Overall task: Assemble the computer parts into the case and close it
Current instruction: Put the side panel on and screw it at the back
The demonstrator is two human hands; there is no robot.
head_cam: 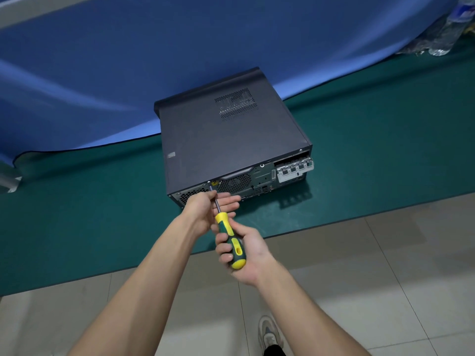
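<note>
1. Nearest, at the bottom edge: pale tiled floor (pixel 359 265), with a grey and white sneaker (pixel 270 332) planted on it between the two bare forearms.
2. Next up, right hand (pixel 246 250), grip clenched around the yellow-and-green plastic handle of a screwdriver (pixel 232 242), butt end of the handle showing below the curled fingers.
3. Just beyond, left hand (pixel 205 211), thumb and fingers pinching the thin metal shaft of that same tool close to the case, remaining fingers extended to the right under the shaft.
4. Shaft tilted up and to the left, tip meeting a small silver screw (pixel 209 182) at the upper edge of the rear panel, beside a yellow sticker.
5. Then the black metal desktop computer case (pixel 226 140), lying flat on the dark green mat-covered worktop (pixel 372 155), near its front edge, lid on, perforated vent patch on top, rear panel with fan grille and silver expansion-slot bracket (pixel 294 170) facing the person.
6. Behind the case, a blue sheet (pixel 128 73) curving upward from the mat.
7. Farthest, top right corner: clear plastic water bottle (pixel 449 29) with a blue label, lying on the worktop.
</note>
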